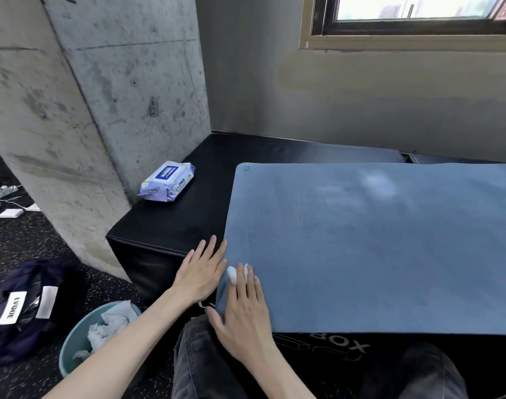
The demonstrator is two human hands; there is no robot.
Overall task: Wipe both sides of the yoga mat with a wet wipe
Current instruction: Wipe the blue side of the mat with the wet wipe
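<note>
Head view: my right hand [243, 309] presses wet wipe [232, 274] under flat fingers at yoga mat [375, 243] near-left corner; left hand [198, 275] flat beside. Mat runs long rightward.

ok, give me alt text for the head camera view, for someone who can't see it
A person's right hand presses a white wet wipe under its fingers onto the near left corner of a blue yoga mat spread on a black padded box, the left hand flat beside it. A pack of wipes lies farther back; a bin stands lower left.
</note>
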